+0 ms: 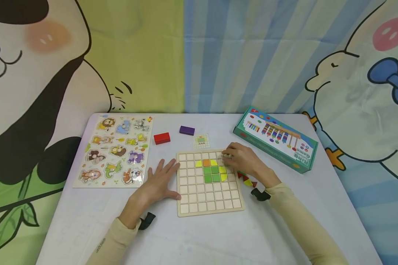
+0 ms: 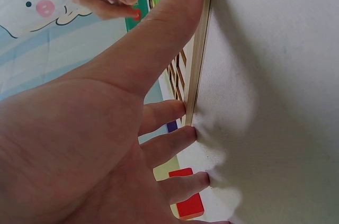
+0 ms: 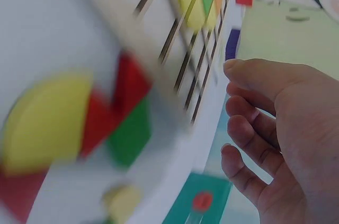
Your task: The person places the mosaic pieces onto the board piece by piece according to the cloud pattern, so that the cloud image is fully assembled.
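At frame centre, the grid board (image 1: 209,184) is steadied by the flat, spread left hand (image 1: 160,180); the right hand (image 1: 240,156), fingers curled, should be lowered squarely. Whether a piece is pinched cannot be told.

light: bright, even | shadows: soft | head view: sharp | right wrist view: heavy blur

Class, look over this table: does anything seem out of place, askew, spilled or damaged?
Nothing looks spilled or damaged. The green game box lies at an angle to the table edge, and a few loose coloured pieces sit beside the grid board, by the right hand, rather than in it.
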The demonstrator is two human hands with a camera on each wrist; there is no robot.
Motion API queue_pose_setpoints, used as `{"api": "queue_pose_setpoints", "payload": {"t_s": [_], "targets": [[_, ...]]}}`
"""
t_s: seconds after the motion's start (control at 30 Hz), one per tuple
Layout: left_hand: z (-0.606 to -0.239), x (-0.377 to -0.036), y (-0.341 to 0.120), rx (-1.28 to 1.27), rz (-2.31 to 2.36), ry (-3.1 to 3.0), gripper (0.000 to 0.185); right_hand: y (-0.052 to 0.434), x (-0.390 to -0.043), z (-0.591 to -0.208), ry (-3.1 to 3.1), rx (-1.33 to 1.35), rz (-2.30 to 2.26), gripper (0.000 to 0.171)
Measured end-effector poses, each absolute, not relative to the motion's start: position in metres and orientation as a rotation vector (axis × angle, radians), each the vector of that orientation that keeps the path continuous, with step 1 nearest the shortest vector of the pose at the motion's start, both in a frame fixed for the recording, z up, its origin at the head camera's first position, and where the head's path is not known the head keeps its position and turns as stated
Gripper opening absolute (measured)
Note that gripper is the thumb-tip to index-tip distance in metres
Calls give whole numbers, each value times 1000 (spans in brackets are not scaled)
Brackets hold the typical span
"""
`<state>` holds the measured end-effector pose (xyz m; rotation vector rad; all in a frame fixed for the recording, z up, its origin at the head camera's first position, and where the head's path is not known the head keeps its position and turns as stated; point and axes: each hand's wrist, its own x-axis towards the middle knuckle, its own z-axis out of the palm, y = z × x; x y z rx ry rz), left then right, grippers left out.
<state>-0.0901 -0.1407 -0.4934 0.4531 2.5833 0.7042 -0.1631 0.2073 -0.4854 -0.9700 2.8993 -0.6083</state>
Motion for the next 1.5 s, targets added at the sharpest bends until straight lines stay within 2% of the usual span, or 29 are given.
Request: {"api": "queue_pose_setpoints", "payload": {"t_s": [0.37,0.77,1.1,1.5], "targets": [[-492,-90,-145,447,696,2593,116,267,-152,-487,2986,-739,-580,25],[-490,-91,-146,454,683,2615,115,308,-130,-496,3026,-617,-575,25],[-492,-90,-144,446,711,2599,115,324,-115,-502,2997,-550,-565,31],[-493,-90,-142,459,717,2586,115,326,-105,-507,3055,-627,-555,29]]}}
